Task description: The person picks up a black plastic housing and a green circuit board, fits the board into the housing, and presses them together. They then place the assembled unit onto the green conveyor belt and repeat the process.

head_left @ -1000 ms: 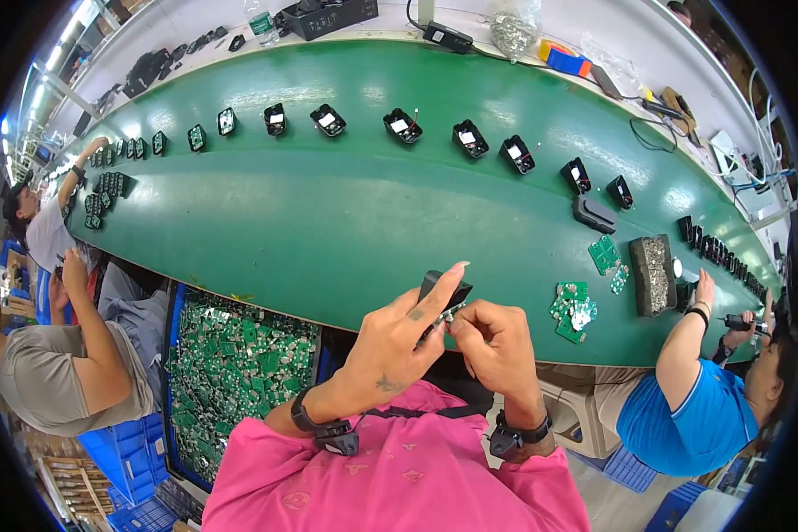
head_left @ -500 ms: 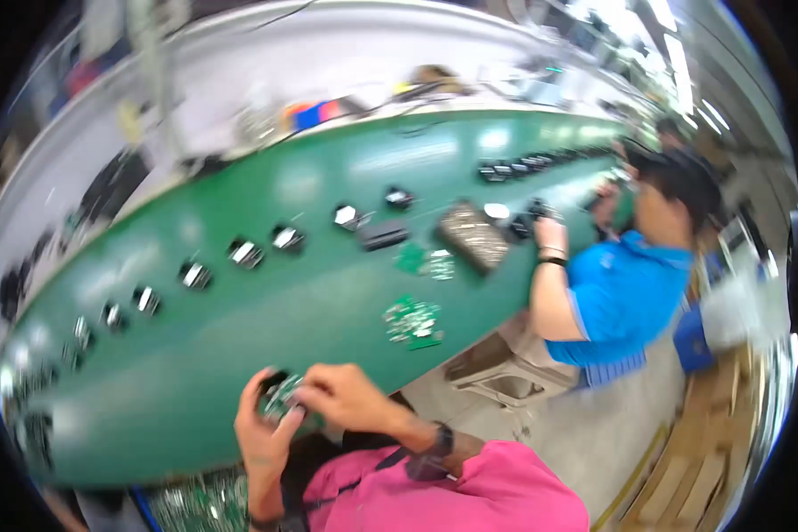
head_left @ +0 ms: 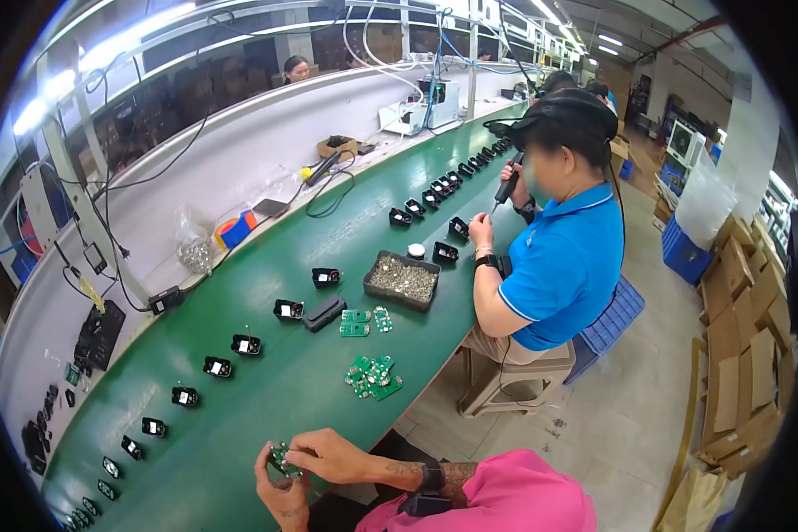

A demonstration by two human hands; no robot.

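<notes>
Small green circuit board (head_left: 281,458) pinched between left hand (head_left: 279,490) and right hand (head_left: 332,457), at near edge of green table (head_left: 266,399). Light, stiff, fragile; likely best held by edges, clear of components.

A single head-worn fisheye view looks down and rightward along the long green curved counter (head_left: 266,399), which sweeps from the lower left of the frame to the upper centre. The hands — left (head_left: 279,488), right (head_left: 332,457) — sit close at the bottom edge. A seated person in a blue shirt (head_left: 563,262) fills the centre right, with stacked brown cardboard boxes (head_left: 740,355) at the far right rim.
</notes>
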